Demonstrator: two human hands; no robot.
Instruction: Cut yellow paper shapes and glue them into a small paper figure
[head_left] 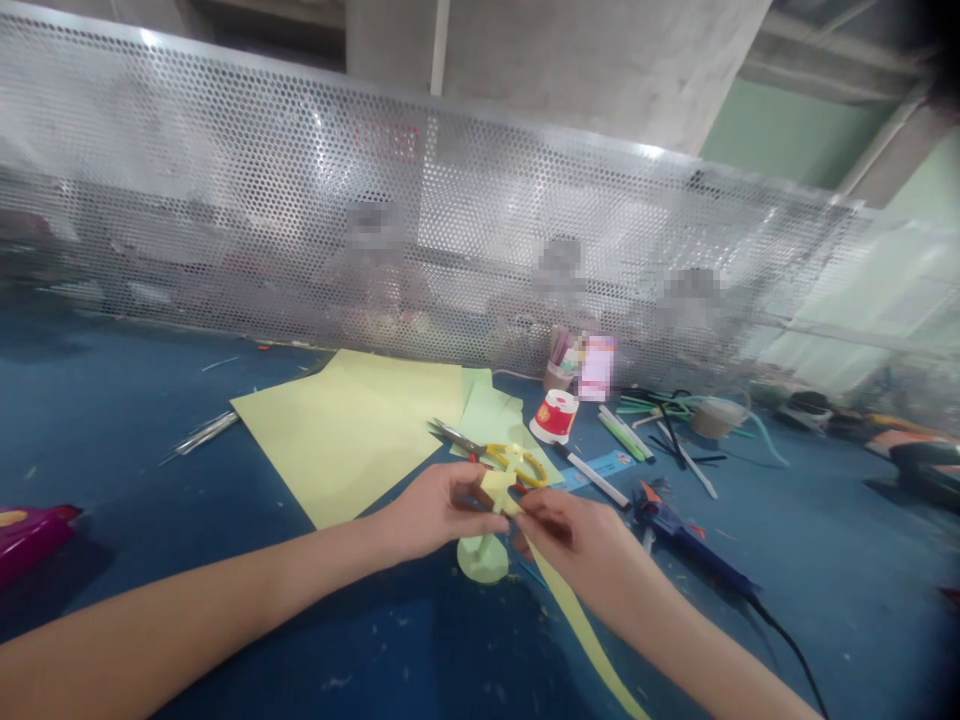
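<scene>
Head view: the left hand (439,510) pinches one pale-green, round-based paper stand (484,562) over a blue table (360,640); the right hand (574,535) pinches one long yellow paper strip (586,622) beside its stem. Behind lie one partly blocked pair of yellow-handled metal scissors (541,462) and, beyond, one red-and-white paper cup (555,416).

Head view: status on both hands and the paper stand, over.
Left hand holding paper stand near its top. Right hand gripping yellow strip. Scissors lying just beyond both hands.

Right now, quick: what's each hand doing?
Left hand: closed, holding the pale green paper piece with the round base.
Right hand: closed, pinching the yellow paper strip.
</scene>
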